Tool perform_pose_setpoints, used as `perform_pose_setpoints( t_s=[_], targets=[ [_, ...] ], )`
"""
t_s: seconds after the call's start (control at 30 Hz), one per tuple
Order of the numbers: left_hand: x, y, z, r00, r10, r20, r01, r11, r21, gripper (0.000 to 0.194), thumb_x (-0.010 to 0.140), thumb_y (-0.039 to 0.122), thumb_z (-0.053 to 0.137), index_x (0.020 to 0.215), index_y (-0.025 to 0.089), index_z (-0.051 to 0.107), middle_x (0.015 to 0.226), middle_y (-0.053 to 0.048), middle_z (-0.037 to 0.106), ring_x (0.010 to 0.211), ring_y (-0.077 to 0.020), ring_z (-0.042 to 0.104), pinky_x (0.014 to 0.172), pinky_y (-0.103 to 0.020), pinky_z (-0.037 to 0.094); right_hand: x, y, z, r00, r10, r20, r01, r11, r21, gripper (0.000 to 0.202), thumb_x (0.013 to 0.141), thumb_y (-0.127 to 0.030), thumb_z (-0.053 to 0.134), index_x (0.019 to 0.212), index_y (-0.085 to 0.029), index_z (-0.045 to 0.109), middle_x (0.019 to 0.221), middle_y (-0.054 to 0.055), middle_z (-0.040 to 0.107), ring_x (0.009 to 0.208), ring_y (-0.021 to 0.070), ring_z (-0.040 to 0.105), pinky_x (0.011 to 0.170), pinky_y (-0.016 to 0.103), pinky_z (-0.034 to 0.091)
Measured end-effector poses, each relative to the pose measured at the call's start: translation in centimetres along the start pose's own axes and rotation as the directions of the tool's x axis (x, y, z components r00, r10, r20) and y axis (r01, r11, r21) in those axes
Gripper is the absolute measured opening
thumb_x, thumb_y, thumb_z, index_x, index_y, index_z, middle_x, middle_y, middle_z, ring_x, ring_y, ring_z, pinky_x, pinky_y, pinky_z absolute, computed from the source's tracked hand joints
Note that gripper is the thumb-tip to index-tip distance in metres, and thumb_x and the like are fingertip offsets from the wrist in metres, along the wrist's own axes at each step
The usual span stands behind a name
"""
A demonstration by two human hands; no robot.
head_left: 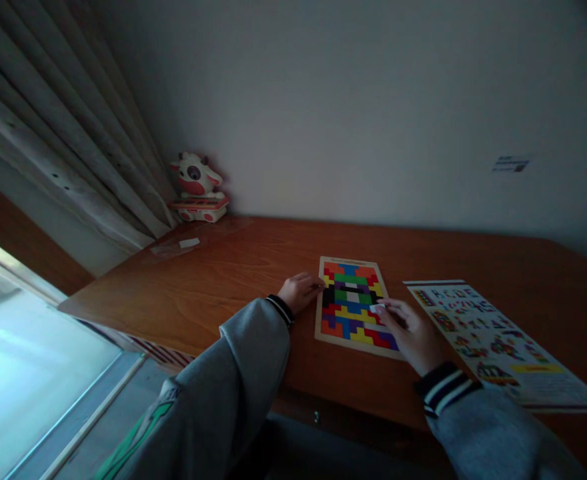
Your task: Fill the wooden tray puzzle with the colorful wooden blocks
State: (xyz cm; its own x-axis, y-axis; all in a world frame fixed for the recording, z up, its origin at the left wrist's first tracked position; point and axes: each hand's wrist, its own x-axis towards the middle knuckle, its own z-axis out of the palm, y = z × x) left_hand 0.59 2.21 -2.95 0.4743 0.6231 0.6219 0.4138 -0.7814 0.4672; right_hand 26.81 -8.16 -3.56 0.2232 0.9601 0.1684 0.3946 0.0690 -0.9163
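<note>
A wooden puzzle board [353,343] with a pale frame lies on the desk, filled with red, orange, blue, green, yellow, purple and black block pieces. Between the thumb and fingers of my right hand [409,328] is a white puzzle piece [377,308], just over the board's right side. My left hand [300,292] is at the board's left edge with its fingers drawn together; whatever lies at their tips is too small to make out. Around the board's middle, a dark slot shows among white, green and purple pieces.
Right of the board lies a printed sheet [503,333] with colourful figures. A cow-shaped toy keyboard [198,190] stands at the desk's back left corner, near a curtain [63,127]. Clear plastic with a white label [189,243] lies before it. The wooden desk [253,260] meets the wall.
</note>
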Motion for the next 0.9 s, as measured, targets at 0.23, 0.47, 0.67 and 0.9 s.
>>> perform_pose_setpoints(
  t_s=[0.23, 0.47, 0.67, 0.9],
  targets=[
    [-0.8, 3.0, 0.1, 0.979, 0.084, 0.184, -0.068, 0.993, -0.091, 0.022, 0.098, 0.031, 0.052, 0.107, 0.02, 0.068, 0.103, -0.004, 0.073, 0.092, -0.014, 0.07, 0.085, -0.024, 0.056, -0.5, 0.3, -0.9, 1.0, -0.014, -0.015, 0.014, 1.0, 0.005, 0.039, 0.082, -0.058, 0.06, 0.102, -0.024, 0.063, 0.101, 0.009, 0.074, 0.095, 0.025, 0.07, 0.081, 0.037, 0.056],
    [-1.3, 3.4, 0.2, 0.971, 0.084, 0.223, -0.062, 0.993, -0.105, 0.018, 0.1, 0.028, 0.046, 0.107, 0.019, 0.061, 0.119, -0.006, 0.069, 0.114, -0.0159, 0.065, 0.097, -0.028, 0.054, -0.4, 0.5, -1.2, 0.998, 0.06, -0.026, -0.06, 0.998, 0.013, 0.038, 0.082, -0.056, 0.06, 0.1, -0.023, 0.062, 0.103, 0.01, 0.074, 0.096, 0.0254, 0.071, 0.083, 0.038, 0.057],
    [-1.2, 5.0, 1.2, 0.966, 0.092, 0.242, -0.08, 0.995, -0.061, 0.017, 0.101, 0.028, 0.043, 0.104, 0.019, 0.058, 0.116, -0.007, 0.07, 0.104, -0.0152, 0.069, 0.089, -0.027, 0.057, 0.8, -0.5, -1.4, 0.992, 0.11, 0.06, -0.105, 0.991, -0.078, 0.038, 0.08, -0.058, 0.059, 0.096, -0.024, 0.063, 0.094, 0.008, 0.075, 0.086, 0.0257, 0.072, 0.077, 0.039, 0.057],
    [-0.9, 5.1, 0.5, 0.975, -0.05, 0.216, 0.072, 0.993, -0.095, 0.014, 0.099, 0.026, 0.048, 0.104, 0.02, 0.06, 0.11, -0.005, 0.072, 0.097, -0.0143, 0.071, 0.085, -0.024, 0.058, 1.6, -0.6, -1.3, 0.965, 0.198, 0.172, -0.206, 0.978, 0.031, 0.043, 0.08, -0.06, 0.059, 0.098, -0.022, 0.061, 0.099, 0.009, 0.074, 0.074, 0.0237, 0.073, 0.069, 0.038, 0.058]
  ],
)
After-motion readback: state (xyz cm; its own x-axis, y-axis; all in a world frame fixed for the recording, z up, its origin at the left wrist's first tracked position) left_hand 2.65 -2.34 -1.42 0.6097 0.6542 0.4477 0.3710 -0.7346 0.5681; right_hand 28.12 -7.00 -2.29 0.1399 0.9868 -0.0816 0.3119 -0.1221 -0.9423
